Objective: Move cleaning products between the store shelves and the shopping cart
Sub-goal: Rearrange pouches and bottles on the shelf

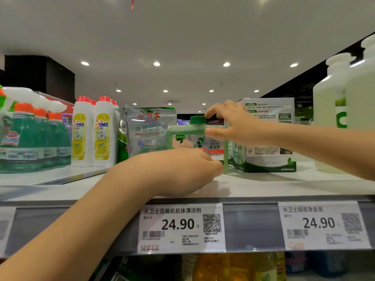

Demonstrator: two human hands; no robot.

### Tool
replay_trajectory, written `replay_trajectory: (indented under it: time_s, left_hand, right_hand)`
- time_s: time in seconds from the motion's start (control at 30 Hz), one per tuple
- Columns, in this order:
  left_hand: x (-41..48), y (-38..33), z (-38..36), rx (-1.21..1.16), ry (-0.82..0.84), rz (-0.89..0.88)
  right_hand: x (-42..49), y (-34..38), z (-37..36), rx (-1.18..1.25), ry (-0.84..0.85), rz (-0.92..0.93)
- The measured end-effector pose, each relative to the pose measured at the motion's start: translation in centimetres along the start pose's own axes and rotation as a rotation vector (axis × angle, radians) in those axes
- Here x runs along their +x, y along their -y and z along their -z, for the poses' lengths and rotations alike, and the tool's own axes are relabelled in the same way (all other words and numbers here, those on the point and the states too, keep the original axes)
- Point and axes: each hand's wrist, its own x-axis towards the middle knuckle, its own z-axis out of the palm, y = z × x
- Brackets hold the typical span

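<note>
head view, spotter: your green bottle (188, 136) stands upright in the middle of the top shelf (263, 185), close to the front edge, just above the price tag (180, 226) at 6 o'clock.

checker: you've got both hands on it. your right hand (233, 124) comes in from 3 o'clock, index finger on the green cap (197, 119) and thumb pressed to the shoulder below, pinching the top. your left hand (182, 169) comes up from 7 o'clock and curls round the base.

spotter: holding it top and bottom makes sense to me. a tall, narrow bottle tips easily, and your arms are stretched out. i'd judge you're steadying it on the shelf, but i can't tell whether it's arriving or leaving.

checker: the slot suits it too. it sits between the pouch (150, 130) at its 9 o'clock and the green-and-white box (267, 134) at its 3 o'clock, with the label facing you like its neighbours.

spotter: counts, then. one green bottle in your hands, one pouch, and one box i'm sure of.

checker: further toward 9 o'clock there are two omo bottles (82, 132) in the front row, with more red caps peeking out behind. past them are three spray bottles (26, 136), counted by their orange collars. at far 3 o'clock stand two white jugs (332, 110). two tags read clearly, both 24.90.
</note>
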Motion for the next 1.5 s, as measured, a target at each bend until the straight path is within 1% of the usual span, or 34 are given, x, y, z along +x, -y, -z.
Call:
replay_trajectory:
  time_s: [0.03, 0.07, 0.13, 0.17, 0.2, 0.23, 0.27, 0.3, 0.33, 0.4, 0.43, 0.53, 0.63, 0.73, 0.83, 0.9, 0.93, 0.97, 1.0, 1.03, 1.07, 1.1, 1.13, 1.17, 1.23, 1.3, 1.37, 1.43, 1.5]
  left_hand:
    - [-0.2, 0.0, 0.1, -0.052, 0.014, 0.018]
    - [-0.4, 0.0, 0.2, -0.076, 0.026, 0.021]
    - [-0.9, -0.3, 0.6, -0.228, 0.050, 0.051]
    - [-1.0, -0.4, 0.8, -0.309, 0.038, 0.084]
    - [-1.3, -0.4, 1.0, -0.345, 0.019, 0.104]
    - [-1.2, -0.5, 1.0, -0.366, 0.021, 0.118]
    - [-1.2, -0.5, 1.1, -0.368, 0.019, 0.115]
    - [-1.2, -0.7, 1.2, -0.360, 0.015, 0.108]
    - [-1.3, -0.9, 1.3, -0.347, 0.006, 0.098]
    - [-1.0, -1.4, 1.7, -0.323, -0.013, 0.109]
    - [-0.7, -1.7, 1.9, -0.304, -0.021, 0.118]
    - [0.3, -2.8, 2.4, -0.239, -0.036, 0.125]
    - [1.3, -3.4, 3.0, -0.254, -0.074, 0.099]
    - [2.6, -3.1, 3.2, -0.286, -0.130, 0.121]
    - [3.5, -2.9, 3.4, -0.292, -0.143, 0.173]
    - [4.4, -3.2, 3.8, -0.377, -0.181, 0.218]
    - [4.8, -3.5, 3.9, -0.448, -0.187, 0.238]
    - [5.1, -3.9, 4.1, -0.574, -0.166, 0.267]
    - [5.5, -4.0, 4.1, -0.734, -0.133, 0.278]
    - [5.9, -4.2, 4.0, -0.858, -0.084, 0.255]
    - [5.9, -4.4, 4.0, -0.956, -0.018, 0.226]
    - [6.2, -4.4, 4.0, -1.036, 0.039, 0.194]
    - [6.4, -4.3, 3.9, -1.072, 0.059, 0.170]
    - [6.6, -4.2, 3.9, -1.089, 0.054, 0.141]
    - [6.4, -4.3, 4.2, -1.129, 0.017, 0.097]
    - [6.0, -4.6, 4.3, -1.156, -0.011, 0.043]
    - [6.0, -4.8, 4.1, -1.139, 0.024, -0.049]
    - [5.9, -5.0, 4.2, -1.055, 0.066, -0.125]
    - [6.0, -5.1, 4.8, -0.859, 0.070, -0.140]
  right_hand:
    - [-0.1, -0.3, 0.8, -0.024, -0.073, -0.012]
    - [-0.2, -0.6, 1.7, -0.014, -0.199, -0.011]
    - [-0.7, -1.7, 3.6, 0.063, -0.514, 0.005]
    - [-1.0, -2.4, 4.3, 0.076, -0.626, -0.019]
    - [-1.4, -3.1, 4.8, 0.057, -0.676, -0.088]
    - [-1.8, -3.7, 5.0, 0.019, -0.660, -0.212]
    - [-2.1, -4.4, 4.9, -0.022, -0.589, -0.367]
    - [-2.3, -4.9, 4.5, -0.044, -0.482, -0.506]
    - [-2.4, -5.2, 4.0, -0.048, -0.373, -0.602]
    - [-2.3, -5.4, 2.7, -0.045, -0.224, -0.685]
    - [-2.1, -5.4, 2.2, -0.046, -0.204, -0.691]
    - [-1.3, -5.0, 2.1, -0.027, -0.269, -0.700]
    - [-1.3, -5.6, 2.7, 0.067, -0.281, -0.686]
    - [-2.5, -6.2, 4.7, 0.293, -0.233, -0.635]
    - [-4.3, -6.3, 7.0, 0.591, -0.054, -0.490]
    - [-5.4, -6.5, 8.1, 0.740, 0.036, -0.398]
    - [-5.8, -6.6, 8.5, 0.796, 0.030, -0.369]
    - [-6.2, -6.7, 8.8, 0.837, -0.020, -0.369]
    - [-6.4, -6.9, 9.0, 0.858, -0.113, -0.407]
    - [-6.7, -6.9, 9.0, 0.828, -0.223, -0.466]
    - [-6.9, -6.7, 9.0, 0.738, -0.326, -0.512]
    - [-7.0, -6.2, 8.8, 0.609, -0.402, -0.517]
    - [-7.0, -5.5, 8.5, 0.480, -0.445, -0.479]
    - [-7.2, -4.7, 8.2, 0.370, -0.451, -0.420]
    - [-7.4, -3.1, 7.7, 0.210, -0.385, -0.322]
    - [-7.5, -1.9, 7.8, 0.071, -0.338, -0.299]
    - [-7.5, -1.9, 8.2, 0.066, -0.335, -0.328]
    - [-7.7, -2.4, 8.3, 0.114, -0.332, -0.391]
    - [-7.7, -3.1, 7.8, 0.026, -0.352, -0.400]
